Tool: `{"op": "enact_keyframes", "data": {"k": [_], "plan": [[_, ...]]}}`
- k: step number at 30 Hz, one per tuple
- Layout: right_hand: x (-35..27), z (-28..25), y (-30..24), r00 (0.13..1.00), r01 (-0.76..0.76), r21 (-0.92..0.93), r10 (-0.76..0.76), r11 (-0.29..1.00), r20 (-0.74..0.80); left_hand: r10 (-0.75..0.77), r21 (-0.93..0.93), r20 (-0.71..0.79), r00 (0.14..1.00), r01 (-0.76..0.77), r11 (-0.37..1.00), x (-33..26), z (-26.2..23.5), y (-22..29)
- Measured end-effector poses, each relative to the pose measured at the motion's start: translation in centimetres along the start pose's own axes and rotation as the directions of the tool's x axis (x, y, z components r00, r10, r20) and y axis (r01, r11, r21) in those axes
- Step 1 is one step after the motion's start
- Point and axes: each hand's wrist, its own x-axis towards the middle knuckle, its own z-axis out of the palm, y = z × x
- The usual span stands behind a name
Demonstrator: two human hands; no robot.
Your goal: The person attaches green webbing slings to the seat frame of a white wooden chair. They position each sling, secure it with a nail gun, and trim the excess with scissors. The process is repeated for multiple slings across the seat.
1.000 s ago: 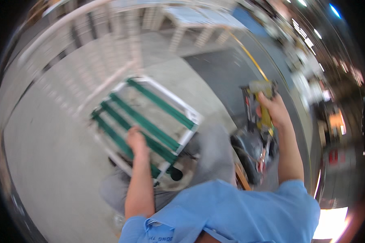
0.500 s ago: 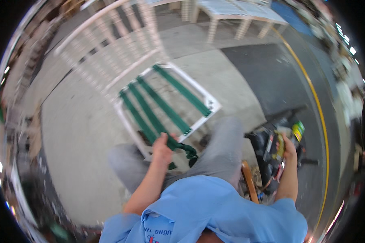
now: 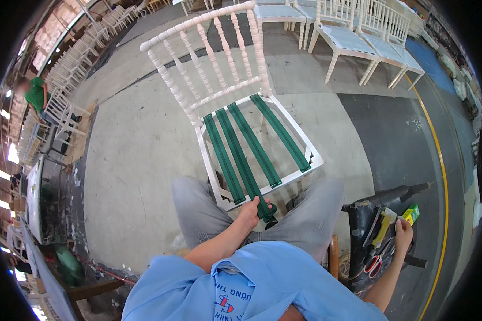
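Observation:
A white wooden chair frame stands before my knees, its spindle back on the far side. Several green webbing straps run from back to front across the open seat. My left hand is closed on the loose end of one green strap at the front rail; more of this strap bunches beside the fingers. Over a black tool holder on the right, my right hand has its fingers pinched together. What they hold, if anything, is too small to name. A yellow tool lies just left of it.
Red-handled scissors and a green-and-yellow box sit on the black tool holder. White chairs stand in a row at the back. Far left, a person in green is among more chairs. A yellow line crosses the floor.
My right hand has come away from the yellow tool, which now rests on the holder, and moved to its right. My left hand still grips the strap. The head view has shifted.

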Motion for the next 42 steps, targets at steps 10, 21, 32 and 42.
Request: {"op": "enact_keyframes", "data": {"k": [10, 21, 32, 42], "plan": [[-2.8, 8.0, -14.6, 0.934, 0.250, 0.345, -0.320, 0.905, 0.162, 0.029, 0.009, 0.096, 0.995, -0.030, 0.999, 2.1, 1.2, 0.5], [-4.0, 4.1, -70.9, 0.064, 0.998, 0.004, -0.973, 0.066, 0.224, -0.045, 0.196, 0.128, 0.991, 0.019, 0.980, 3.5, 1.8, 0.2], [-6.7, 5.2, -73.6, 0.002, 0.976, 0.217, -0.992, 0.030, 0.126, 0.207, 0.112, 0.138, 0.969, -0.223, 0.968, 5.1, 0.6, 1.9], [-2.0, 16.1, -54.8, 0.425, 0.286, 0.784, -0.806, 0.551, 0.412, 0.261, 0.203, 0.048, 0.964, -0.266, 0.943, 4.4, -1.9, 5.1]]}}
